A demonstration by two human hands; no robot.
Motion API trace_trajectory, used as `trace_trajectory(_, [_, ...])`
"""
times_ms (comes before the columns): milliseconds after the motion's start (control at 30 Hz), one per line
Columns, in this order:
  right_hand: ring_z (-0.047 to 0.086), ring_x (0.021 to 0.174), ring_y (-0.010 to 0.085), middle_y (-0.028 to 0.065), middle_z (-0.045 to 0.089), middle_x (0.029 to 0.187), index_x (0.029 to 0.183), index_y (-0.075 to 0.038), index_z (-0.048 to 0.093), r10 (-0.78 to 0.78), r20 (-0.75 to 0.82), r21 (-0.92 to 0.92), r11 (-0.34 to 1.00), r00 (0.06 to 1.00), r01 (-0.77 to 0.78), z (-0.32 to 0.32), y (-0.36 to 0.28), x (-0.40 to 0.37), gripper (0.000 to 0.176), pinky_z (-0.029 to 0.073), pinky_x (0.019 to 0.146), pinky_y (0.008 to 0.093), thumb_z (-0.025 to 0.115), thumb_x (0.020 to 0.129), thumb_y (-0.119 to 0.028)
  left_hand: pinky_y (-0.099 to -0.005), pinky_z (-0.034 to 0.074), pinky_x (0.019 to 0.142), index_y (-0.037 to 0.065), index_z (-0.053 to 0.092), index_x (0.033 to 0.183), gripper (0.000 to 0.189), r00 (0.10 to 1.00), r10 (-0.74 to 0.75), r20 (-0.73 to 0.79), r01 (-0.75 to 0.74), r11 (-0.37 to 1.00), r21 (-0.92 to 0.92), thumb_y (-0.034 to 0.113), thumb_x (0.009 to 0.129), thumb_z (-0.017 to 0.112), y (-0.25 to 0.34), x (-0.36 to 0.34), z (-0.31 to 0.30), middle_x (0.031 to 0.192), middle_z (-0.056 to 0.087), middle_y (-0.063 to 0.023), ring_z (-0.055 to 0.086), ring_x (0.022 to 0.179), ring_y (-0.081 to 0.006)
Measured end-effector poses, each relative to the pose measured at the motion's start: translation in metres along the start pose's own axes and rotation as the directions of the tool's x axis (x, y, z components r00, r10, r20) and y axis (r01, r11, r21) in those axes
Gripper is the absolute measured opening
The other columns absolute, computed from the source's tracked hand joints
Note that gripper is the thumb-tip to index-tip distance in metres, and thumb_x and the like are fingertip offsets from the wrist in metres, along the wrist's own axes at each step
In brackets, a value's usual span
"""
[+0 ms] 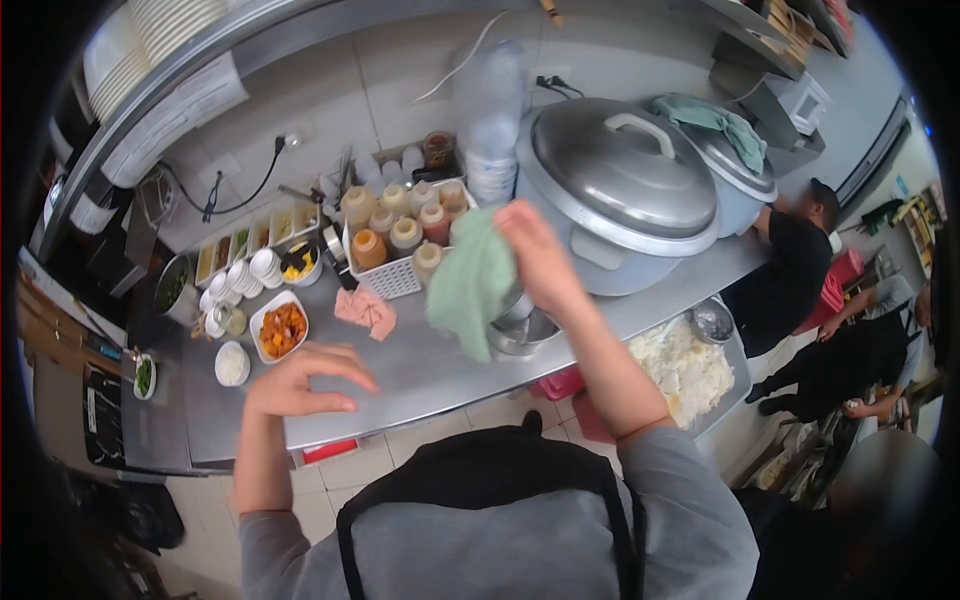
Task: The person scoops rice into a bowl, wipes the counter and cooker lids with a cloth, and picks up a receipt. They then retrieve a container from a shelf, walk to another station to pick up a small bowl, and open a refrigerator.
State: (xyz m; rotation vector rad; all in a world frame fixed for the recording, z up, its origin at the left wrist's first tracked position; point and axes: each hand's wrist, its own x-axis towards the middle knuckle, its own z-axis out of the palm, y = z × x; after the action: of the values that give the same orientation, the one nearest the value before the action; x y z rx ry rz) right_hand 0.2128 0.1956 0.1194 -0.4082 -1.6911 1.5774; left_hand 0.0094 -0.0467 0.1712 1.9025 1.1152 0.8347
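My right hand (540,258) grips a green cloth (472,280), which hangs over the counter in front of the squeeze bottles. Partly hidden behind it is a metal bowl or pot (525,335). My left hand (308,380) is over the front of the steel counter, fingers apart and holding nothing. Close to it is a square white bowl of orange-red food (279,328). A round bowl of white food (232,364) stands to its left. A crumpled pink cloth (366,312) lies between my hands.
A white basket (385,284) holds several squeeze bottles. Large lidded cookers (620,190) fill the right side of the counter, near a tray of rice (685,370). Other people, one in a black shirt (790,265), stand at the right. A shelf edge (330,30) runs overhead.
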Motion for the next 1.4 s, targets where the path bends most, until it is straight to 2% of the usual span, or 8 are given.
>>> trace_trajectory(133, [0.055, 0.078, 0.0103, 0.0015, 0.055, 0.086, 0.092, -0.009, 0.049, -0.107, -0.327, 0.302, 0.93, 0.939, 0.211, -0.079, -0.082, 0.018, 0.012, 0.045, 0.067, 0.0244, 0.048, 0.091, -0.021, -0.0328, 0.044, 0.075, 0.0, 0.064, 0.094, 0.025, 0.996, 0.093, 0.002, -0.093, 0.995, -0.036, 0.012, 0.073, 0.069, -0.012, 0.067, 0.014, 0.093, 0.063, -0.0108, 0.058, 0.083, -0.0234])
trace_trajectory(267, [0.057, 0.061, 0.0156, 0.0031, 0.059, 0.077, 0.096, -0.005, 0.051, -0.431, -0.266, -0.401, 0.863, 0.862, 0.308, -0.171, -0.083, 0.067, 0.024, 0.047, 0.058, 0.0296, 0.05, 0.09, -0.028, -0.0323, 0.044, 0.081, 0.001, 0.063, 0.097, 0.025, 0.986, 0.15, 0.075, -0.14, 0.982, -0.125, 0.012, 0.076, 0.067, -0.022, 0.118, 0.033, 0.096, 0.062, -0.0102, 0.058, 0.09, -0.0226])
trace_trajectory(333, [0.06, 0.084, 0.0288, 0.0163, 0.061, 0.098, 0.103, -0.004, 0.056, -0.269, -0.146, -0.957, 0.281, 0.952, -0.068, -0.204, -0.049, 0.086, 0.036, 0.047, 0.073, 0.0403, 0.046, 0.089, -0.036, -0.0322, 0.043, 0.082, 0.001, 0.062, 0.098, 0.025, 0.985, 0.151, 0.081, -0.136, 0.976, -0.17, 0.012, 0.076, 0.067, -0.026, 0.131, 0.038, 0.095, 0.062, -0.01, 0.058, 0.092, -0.0224])
trace_trajectory(433, [0.047, 0.11, 0.0394, 0.026, 0.05, 0.118, 0.11, -0.001, 0.056, -0.251, -0.1, -0.995, -0.005, 0.963, -0.104, -0.243, 0.03, 0.108, 0.053, 0.036, 0.091, 0.0457, 0.039, 0.088, -0.046, -0.0344, 0.044, 0.081, -0.001, 0.063, 0.097, 0.031, 0.995, 0.09, 0.04, -0.081, 0.978, -0.19, 0.022, 0.076, 0.067, -0.031, 0.143, 0.041, 0.095, 0.063, -0.0115, 0.058, 0.092, -0.0236])
trace_trajectory(633, [0.036, 0.12, 0.0401, 0.0245, 0.046, 0.123, 0.115, 0.008, 0.05, 0.124, -0.372, -0.911, 0.144, 0.92, -0.387, -0.263, 0.03, 0.182, 0.068, 0.022, 0.102, 0.046, 0.034, 0.086, -0.052, -0.0338, 0.045, 0.079, -0.001, 0.063, 0.095, 0.023, 0.997, 0.065, -0.036, -0.071, 0.971, -0.227, 0.016, 0.079, 0.064, -0.036, 0.18, 0.05, 0.094, 0.063, -0.0114, 0.059, 0.088, -0.0223])
trace_trajectory(867, [0.025, 0.128, 0.0391, 0.0234, 0.039, 0.131, 0.128, -0.002, 0.042, -0.236, -0.48, -0.866, -0.023, 0.845, -0.499, -0.201, 0.025, 0.123, 0.076, 0.021, 0.103, 0.0478, 0.038, 0.081, -0.061, -0.0243, 0.045, 0.073, 0.001, 0.063, 0.092, 0.015, 0.959, -0.092, -0.267, 0.036, 0.978, -0.206, 0.014, 0.084, 0.059, -0.055, 0.208, 0.05, 0.088, 0.062, -0.0042, 0.057, 0.082, -0.011])
trace_trajectory(1167, [0.029, 0.126, 0.0397, 0.0237, 0.032, 0.135, 0.13, -0.003, 0.037, -0.161, -0.144, -0.988, -0.025, 0.977, -0.149, -0.2, 0.043, 0.158, 0.052, 0.023, 0.102, 0.0489, 0.038, 0.089, -0.035, -0.0273, 0.044, 0.08, -0.001, 0.058, 0.105, 0.028, 0.879, -0.018, -0.477, -0.032, 0.995, -0.097, 0.02, 0.087, 0.056, -0.074, 0.278, 0.038, 0.106, 0.057, -0.0089, 0.054, 0.096, -0.0145])
trace_trajectory(1400, [0.038, 0.121, 0.0258, 0.0062, 0.045, 0.128, 0.119, -0.011, 0.051, -0.229, 0.511, -0.858, -0.188, 0.829, 0.477, -0.149, 0.022, 0.048, 0.043, 0.029, 0.101, 0.0408, 0.055, 0.079, -0.026, -0.033, 0.017, 0.106, 0.005, 0.027, 0.137, 0.062, 0.67, 0.054, -0.74, 0.009, 0.997, 0.081, 0.042, 0.09, 0.044, -0.145, 0.366, 0.027, 0.14, 0.026, -0.021, 0.019, 0.133, -0.0262])
